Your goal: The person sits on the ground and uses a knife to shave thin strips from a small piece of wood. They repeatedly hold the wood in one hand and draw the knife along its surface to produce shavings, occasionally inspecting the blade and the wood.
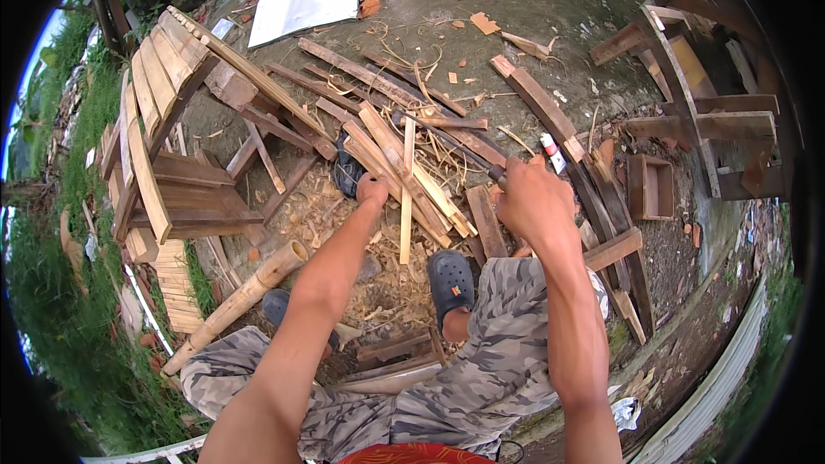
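Observation:
My right hand (537,198) is closed round the dark handle of a long, narrow-bladed knife (464,152). Its blade points away and to the left, over a heap of wood and bamboo strips. Fingers curled, my left hand (373,191) is at the left edge of several pale bamboo strips (400,174); what its fingers grip is hidden. A thin pale strip (406,206) crosses these strips near the middle. Just beyond my left hand, a black object (347,163) lies partly covered. Shavings (344,236) are scattered below my hands, around my dark clogs (451,282).
At left stands a slatted bamboo and wood frame (189,180), with a thick bamboo pole (236,305) nearer me. Long boards (541,107), a small wooden box (650,187) and a wooden frame (700,125) are at right. A white sheet (305,2) lies far off.

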`<action>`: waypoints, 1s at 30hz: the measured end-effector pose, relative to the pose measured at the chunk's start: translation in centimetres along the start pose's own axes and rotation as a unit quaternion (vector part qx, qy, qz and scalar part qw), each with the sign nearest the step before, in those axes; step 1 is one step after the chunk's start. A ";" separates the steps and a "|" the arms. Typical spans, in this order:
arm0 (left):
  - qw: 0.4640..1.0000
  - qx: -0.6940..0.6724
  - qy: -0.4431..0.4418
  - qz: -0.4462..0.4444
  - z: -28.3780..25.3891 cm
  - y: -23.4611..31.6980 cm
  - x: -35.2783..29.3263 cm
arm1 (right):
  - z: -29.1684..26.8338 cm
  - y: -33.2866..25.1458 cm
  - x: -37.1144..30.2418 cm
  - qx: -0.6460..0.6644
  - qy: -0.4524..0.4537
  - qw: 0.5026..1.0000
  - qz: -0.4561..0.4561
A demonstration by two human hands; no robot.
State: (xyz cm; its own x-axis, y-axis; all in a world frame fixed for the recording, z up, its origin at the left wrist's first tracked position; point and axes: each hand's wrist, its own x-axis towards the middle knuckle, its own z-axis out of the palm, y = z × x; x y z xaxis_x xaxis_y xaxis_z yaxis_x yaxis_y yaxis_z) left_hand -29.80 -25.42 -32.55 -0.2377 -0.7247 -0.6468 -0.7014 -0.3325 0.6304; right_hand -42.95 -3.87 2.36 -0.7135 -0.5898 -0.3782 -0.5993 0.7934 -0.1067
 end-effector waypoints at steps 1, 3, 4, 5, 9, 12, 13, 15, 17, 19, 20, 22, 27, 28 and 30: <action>0.991 0.059 0.059 0.102 -0.6 0.5 -1.2 | 0.0 0.1 0.1 -0.002 0.006 1.000 -0.002; 0.982 0.061 0.083 0.160 -2.6 2.5 -3.4 | 0.0 0.3 0.2 -0.005 0.014 1.000 -0.009; 0.977 0.064 0.094 0.178 -3.9 3.1 -4.7 | 0.1 0.3 0.2 -0.015 0.009 1.000 -0.004; 0.957 0.070 0.124 0.252 -5.3 3.8 -6.1 | 0.1 0.3 0.4 -0.023 0.011 1.000 -0.006; 0.939 0.037 0.143 0.311 -12.7 4.7 -11.6 | 0.4 -0.3 0.5 -0.019 0.005 1.000 -0.003; 0.935 -0.076 0.142 0.316 -17.8 3.2 -16.0 | 0.6 -1.1 0.4 -0.011 -0.041 0.999 0.016; 0.932 -0.060 0.163 0.319 -19.1 2.5 -17.4 | 0.8 -1.3 0.1 -0.010 -0.042 0.999 0.011; 0.927 -0.036 0.184 0.325 -21.0 0.5 -20.1 | 1.1 -1.7 -0.4 -0.017 -0.027 0.999 -0.015; 0.938 -0.063 0.168 0.297 -22.3 -2.3 -22.8 | 1.5 -2.1 -1.0 -0.028 -0.026 0.997 -0.061; 0.941 -0.074 0.185 0.274 -22.2 -5.1 -24.6 | 2.0 -2.2 -1.6 -0.036 -0.017 0.995 -0.089; 0.939 -0.097 0.191 0.270 -22.1 -6.5 -25.3 | 2.3 -2.2 -1.8 -0.042 -0.025 0.994 -0.092; 0.928 -0.085 0.231 0.280 -21.7 -9.2 -26.4 | 3.0 -2.2 -2.1 -0.061 -0.032 0.993 -0.098; 0.934 -0.184 0.209 0.223 -20.2 -13.7 -28.5 | 5.0 -1.7 -2.1 -0.085 -0.065 0.990 -0.092; 0.940 -0.194 0.192 0.204 -20.1 -14.3 -28.9 | 5.4 -1.5 -2.2 -0.086 -0.072 0.989 -0.094; 0.942 -0.168 0.206 0.203 -20.0 -14.8 -29.3 | 6.0 -1.1 -2.4 -0.079 -0.074 0.989 -0.100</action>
State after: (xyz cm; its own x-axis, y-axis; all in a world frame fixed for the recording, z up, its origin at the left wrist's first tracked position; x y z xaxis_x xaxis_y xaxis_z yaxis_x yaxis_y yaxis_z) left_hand 1.02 -11.33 -14.35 -0.1103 -0.9833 -0.1451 -0.3407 -0.0997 0.9349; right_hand -38.42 -2.40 -2.10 -0.5210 -0.6953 -0.4951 -0.7807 0.6226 -0.0528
